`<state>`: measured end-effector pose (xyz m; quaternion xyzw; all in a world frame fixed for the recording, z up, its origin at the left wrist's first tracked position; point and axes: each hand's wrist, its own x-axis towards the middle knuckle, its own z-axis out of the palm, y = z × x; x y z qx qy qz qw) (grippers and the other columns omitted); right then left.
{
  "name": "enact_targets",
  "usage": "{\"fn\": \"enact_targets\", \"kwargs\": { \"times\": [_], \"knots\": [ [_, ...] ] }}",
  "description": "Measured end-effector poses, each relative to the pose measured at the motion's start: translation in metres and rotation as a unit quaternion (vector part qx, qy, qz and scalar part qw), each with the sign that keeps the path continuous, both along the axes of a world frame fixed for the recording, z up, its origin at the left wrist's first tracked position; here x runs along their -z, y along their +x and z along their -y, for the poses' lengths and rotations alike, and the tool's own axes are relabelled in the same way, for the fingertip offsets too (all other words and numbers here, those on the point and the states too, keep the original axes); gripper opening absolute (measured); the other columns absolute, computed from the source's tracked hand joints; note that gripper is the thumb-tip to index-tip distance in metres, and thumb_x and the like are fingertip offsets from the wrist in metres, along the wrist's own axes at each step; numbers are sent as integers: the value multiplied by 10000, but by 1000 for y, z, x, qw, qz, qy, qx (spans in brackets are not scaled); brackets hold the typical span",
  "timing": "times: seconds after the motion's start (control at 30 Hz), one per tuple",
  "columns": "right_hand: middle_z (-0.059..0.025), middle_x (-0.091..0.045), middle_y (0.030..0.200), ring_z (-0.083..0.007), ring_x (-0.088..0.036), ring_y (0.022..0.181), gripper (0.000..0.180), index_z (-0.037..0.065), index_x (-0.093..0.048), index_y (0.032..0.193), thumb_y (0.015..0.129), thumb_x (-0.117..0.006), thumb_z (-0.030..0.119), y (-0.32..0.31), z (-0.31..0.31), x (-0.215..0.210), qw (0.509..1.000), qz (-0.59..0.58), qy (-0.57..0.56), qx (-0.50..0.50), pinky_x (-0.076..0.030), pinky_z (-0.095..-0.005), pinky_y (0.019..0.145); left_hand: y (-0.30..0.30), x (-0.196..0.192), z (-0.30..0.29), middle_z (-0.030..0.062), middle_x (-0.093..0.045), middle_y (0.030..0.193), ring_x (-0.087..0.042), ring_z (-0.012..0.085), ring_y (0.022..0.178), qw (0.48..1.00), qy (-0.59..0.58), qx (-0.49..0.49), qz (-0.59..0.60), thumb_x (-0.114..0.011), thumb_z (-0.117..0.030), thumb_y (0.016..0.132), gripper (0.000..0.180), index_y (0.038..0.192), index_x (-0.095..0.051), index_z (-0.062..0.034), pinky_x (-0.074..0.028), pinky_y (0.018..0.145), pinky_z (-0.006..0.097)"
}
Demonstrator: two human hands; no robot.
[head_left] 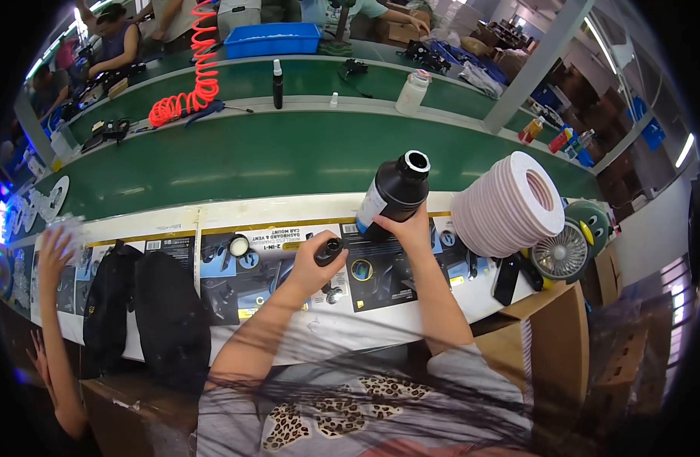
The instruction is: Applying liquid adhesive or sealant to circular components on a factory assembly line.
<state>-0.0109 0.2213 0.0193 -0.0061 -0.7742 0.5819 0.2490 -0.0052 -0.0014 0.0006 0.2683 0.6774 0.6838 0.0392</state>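
Our left hand (313, 263) is closed around a small black cap (329, 250), held just above the printed sheets that cover the near edge of the bench; further left, apart from us, a co-worker's hand (53, 255) rises beside two black pouches (148, 305) lying on the same sheets, and a coiled red air hose (201, 72) trails across the far green belt (251, 156); to the right of our left hand, our right hand (409, 228) grips the lower side of a black bottle (394, 194) with a white label, tilted so its open white-rimmed mouth points up and to the right, its base near the bench edge where the belt begins; the cap and the bottle are near each other but not touching; right of the bottle leans a stack of pale pink rings (510, 206), and just below it sits a small fan (561, 253); an open cardboard box (548, 327) stands at the lower right.
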Motion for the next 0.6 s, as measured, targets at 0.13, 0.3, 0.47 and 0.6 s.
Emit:
{"fn": "enact_targets", "kwargs": {
  "times": [0.13,0.3,0.47,0.6],
  "knots": [
    [-136,-470,1334,-254,-536,1164,1274,160,-24,1504,562,-876,78,6,-4,-16,980,-53,-173,-87,-456,-360,968,-2,2,3,17,-521,695,-471,78,646,1000,0,-15,17,-664,-80,798,153,820,-525,-19,-405,608,235],
    [-169,-473,1313,-256,-442,1252,735,30,-209,1429,853,-639,183,19,-15,-37,958,-273,-9,90,-294,-351,1083,-5,5,4,8,-507,695,-475,72,659,1000,11,-16,-1,-659,-79,808,155,812,-517,-19,-406,611,230],
    [-120,-517,1221,-211,-490,1168,422,19,-412,1262,879,-586,49,30,-27,-58,915,-369,17,159,-334,-340,1051,-9,10,3,53,-552,689,-479,107,637,998,-9,-62,-31,-693,-106,784,186,826,-542,-5,-421,595,267],
    [-41,-575,998,-145,-557,963,190,18,-554,1063,878,-595,14,26,-49,-67,965,-217,-102,110,-429,-257,891,-12,28,5,38,-562,733,-494,101,680,998,-3,-63,28,-711,-111,782,219,906,-565,-6,-443,640,260]
  ]
}}
